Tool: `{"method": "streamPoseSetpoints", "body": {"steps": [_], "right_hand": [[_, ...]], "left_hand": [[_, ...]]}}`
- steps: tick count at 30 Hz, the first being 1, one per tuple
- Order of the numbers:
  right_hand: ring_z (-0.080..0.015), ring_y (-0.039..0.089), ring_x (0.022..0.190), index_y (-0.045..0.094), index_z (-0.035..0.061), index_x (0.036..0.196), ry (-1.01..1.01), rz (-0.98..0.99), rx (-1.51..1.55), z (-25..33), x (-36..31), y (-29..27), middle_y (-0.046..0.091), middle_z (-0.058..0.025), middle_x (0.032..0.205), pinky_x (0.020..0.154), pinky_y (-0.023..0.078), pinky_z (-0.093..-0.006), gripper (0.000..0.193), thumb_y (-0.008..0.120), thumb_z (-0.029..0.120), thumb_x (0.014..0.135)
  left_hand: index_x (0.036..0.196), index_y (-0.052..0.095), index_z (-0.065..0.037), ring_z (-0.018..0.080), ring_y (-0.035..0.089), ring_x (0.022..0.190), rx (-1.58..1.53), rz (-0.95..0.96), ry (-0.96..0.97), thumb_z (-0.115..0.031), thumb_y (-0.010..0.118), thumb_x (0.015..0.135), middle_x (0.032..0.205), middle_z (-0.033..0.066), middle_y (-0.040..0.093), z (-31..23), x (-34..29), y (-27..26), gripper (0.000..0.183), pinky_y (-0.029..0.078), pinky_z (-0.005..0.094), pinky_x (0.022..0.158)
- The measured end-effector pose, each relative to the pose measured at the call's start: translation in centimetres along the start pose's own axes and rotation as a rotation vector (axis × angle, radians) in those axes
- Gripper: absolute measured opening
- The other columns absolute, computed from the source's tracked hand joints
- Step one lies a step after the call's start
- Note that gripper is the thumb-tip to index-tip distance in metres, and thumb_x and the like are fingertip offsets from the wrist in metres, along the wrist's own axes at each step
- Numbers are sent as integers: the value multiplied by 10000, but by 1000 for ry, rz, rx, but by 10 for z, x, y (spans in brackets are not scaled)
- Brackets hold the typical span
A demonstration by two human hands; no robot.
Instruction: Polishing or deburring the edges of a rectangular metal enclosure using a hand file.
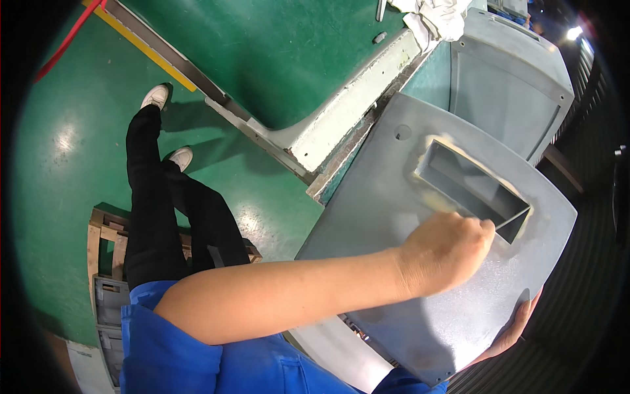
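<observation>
A large grey panel [367,217], smooth and slightly curved, lies tilted in front of me. It has a rectangular opening [482,187] rimmed with yellowish filler and a small round mark near its upper corner. My left hand [446,253] is closed in a fist at the opening's lower edge, the forearm crossing above the panel. A thin light edge runs from the fist to the opening's corner; whether the hand holds it, I cannot tell. My right hand [515,331] grips the panel's right edge, with part of the fingers hidden.
Beyond the panel stands another grey housing [512,85]. A green-topped workbench [262,59] with a worn pale edge [361,98] bears a white cloth [436,20]. My legs are at left, near a wooden pallet [105,240] and stacked grey parts [110,305].
</observation>
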State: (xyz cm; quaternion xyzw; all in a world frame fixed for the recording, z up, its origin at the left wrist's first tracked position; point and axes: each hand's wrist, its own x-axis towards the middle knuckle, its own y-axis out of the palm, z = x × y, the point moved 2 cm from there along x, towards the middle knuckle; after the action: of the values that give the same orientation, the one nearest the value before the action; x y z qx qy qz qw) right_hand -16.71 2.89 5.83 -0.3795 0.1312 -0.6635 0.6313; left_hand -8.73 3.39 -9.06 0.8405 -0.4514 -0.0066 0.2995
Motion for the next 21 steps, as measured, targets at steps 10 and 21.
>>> {"method": "streamPoseSetpoints", "body": {"steps": [10,21], "right_hand": [[-132,461,1029,441,90,1213,5,-77,-120,3,-6,9,492,-47,1120,880,372,-288,488,424,365,810],[-137,466,1030,431,87,1218,-107,-23,-144,-4,9,-10,493,-58,1118,874,392,-302,490,409,354,808]], "left_hand": [[663,453,-21,279,527,482,186,-43,106,15,469,666,546,103,481,29,12,-14,40,420,353,426],[642,457,-29,281,509,454,175,-99,141,9,491,663,526,100,462,36,15,-5,55,418,349,415]]}}
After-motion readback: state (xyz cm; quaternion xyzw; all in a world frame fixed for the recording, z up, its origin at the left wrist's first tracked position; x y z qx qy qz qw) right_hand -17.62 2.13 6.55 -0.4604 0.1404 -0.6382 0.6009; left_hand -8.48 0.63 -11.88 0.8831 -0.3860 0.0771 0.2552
